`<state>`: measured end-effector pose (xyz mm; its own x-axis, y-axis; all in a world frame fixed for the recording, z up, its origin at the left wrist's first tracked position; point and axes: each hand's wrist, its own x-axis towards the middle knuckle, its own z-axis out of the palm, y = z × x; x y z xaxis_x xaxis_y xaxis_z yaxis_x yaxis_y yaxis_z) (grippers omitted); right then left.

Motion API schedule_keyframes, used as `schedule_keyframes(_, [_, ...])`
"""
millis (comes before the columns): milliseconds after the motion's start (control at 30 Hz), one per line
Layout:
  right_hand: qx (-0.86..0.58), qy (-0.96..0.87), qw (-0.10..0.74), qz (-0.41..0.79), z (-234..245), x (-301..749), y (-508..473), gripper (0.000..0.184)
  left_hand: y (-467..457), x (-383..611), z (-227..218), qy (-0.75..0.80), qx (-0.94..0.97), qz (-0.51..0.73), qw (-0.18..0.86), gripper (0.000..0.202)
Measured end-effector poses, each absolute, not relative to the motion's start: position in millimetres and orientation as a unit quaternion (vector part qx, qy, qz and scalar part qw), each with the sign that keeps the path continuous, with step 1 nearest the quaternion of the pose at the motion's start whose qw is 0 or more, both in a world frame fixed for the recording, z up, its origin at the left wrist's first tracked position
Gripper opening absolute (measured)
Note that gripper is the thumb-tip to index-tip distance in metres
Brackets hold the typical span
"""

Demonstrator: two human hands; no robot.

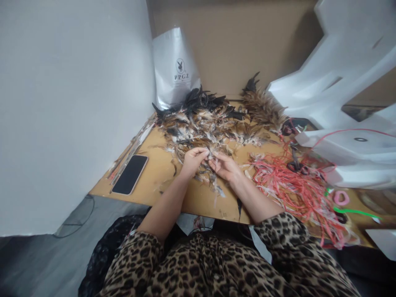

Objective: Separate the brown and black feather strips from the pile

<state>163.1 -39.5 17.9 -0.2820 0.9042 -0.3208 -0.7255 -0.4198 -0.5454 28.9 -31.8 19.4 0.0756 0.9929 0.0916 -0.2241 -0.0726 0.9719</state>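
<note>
My left hand (193,161) and my right hand (225,166) meet above the front middle of the table, both pinched closed on a small pale feather (210,156). Its lower end and the exact grip are hard to make out. Just beyond my fingers spreads a heap of brown, white and black feathers (204,123). A few loose feathers (216,186) lie on the tabletop below my hands. To the right of my right forearm is a tangle of red and whitish strips (287,185).
A phone (130,175) lies at the table's left edge. A white PPGZ bag (176,70) stands at the back, beside a bundle of brown feathers (262,105). Dark scissors (295,164) rest on the strips. White foam pieces (355,154) crowd the right; a pale wall (71,103) bounds the left.
</note>
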Motion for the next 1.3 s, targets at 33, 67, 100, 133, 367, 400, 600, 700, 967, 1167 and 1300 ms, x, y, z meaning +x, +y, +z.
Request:
schedule_keyframes(33, [-0.303, -0.152, 0.520, 0.784, 18, 163, -39, 0.009, -33, 29, 21, 0.393, 0.488, 0.557, 0.545, 0.020])
schedule_keyframes(67, [-0.304, -0.156, 0.522, 0.781, 17, 163, -39, 0.009, -34, 30, 22, 0.387, 0.494, 0.565, 0.536, 0.019])
schedule_keyframes(100, [-0.306, -0.160, 0.524, 0.779, 17, 163, -39, 0.009, -34, 30, 23, 0.378, 0.502, 0.572, 0.527, 0.019])
schedule_keyframes(133, [-0.308, -0.165, 0.525, 0.776, 17, 164, -40, 0.009, -35, 30, 24, 0.369, 0.508, 0.577, 0.522, 0.019])
schedule_keyframes(367, [-0.337, -0.214, 0.506, 0.765, 23, 166, -41, 0.009, -33, 26, 22, 0.385, 0.507, 0.543, 0.548, 0.025])
schedule_keyframes(400, [-0.339, -0.224, 0.503, 0.763, 23, 167, -41, 0.008, -33, 26, 21, 0.387, 0.505, 0.544, 0.548, 0.025])
schedule_keyframes(600, [-0.337, -0.277, 0.488, 0.756, 22, 171, -39, 0.006, -34, 28, 20, 0.361, 0.517, 0.529, 0.569, 0.024])
schedule_keyframes(700, [-0.370, -0.325, 0.473, 0.731, 22, 174, -37, 0.009, -34, 28, 20, 0.353, 0.534, 0.517, 0.569, 0.024])
schedule_keyframes(967, [-0.505, -0.564, 0.408, 0.511, 32, 188, -40, 0.026, -31, 29, 18, 0.393, 0.518, 0.524, 0.551, 0.025])
schedule_keyframes(1167, [-0.486, -0.685, 0.408, 0.357, 36, 189, -42, 0.027, -32, 31, 19, 0.409, 0.498, 0.521, 0.560, 0.028])
schedule_keyframes(1300, [-0.483, -0.722, 0.414, 0.272, 36, 185, -40, 0.025, -33, 31, 19, 0.408, 0.511, 0.508, 0.561, 0.027])
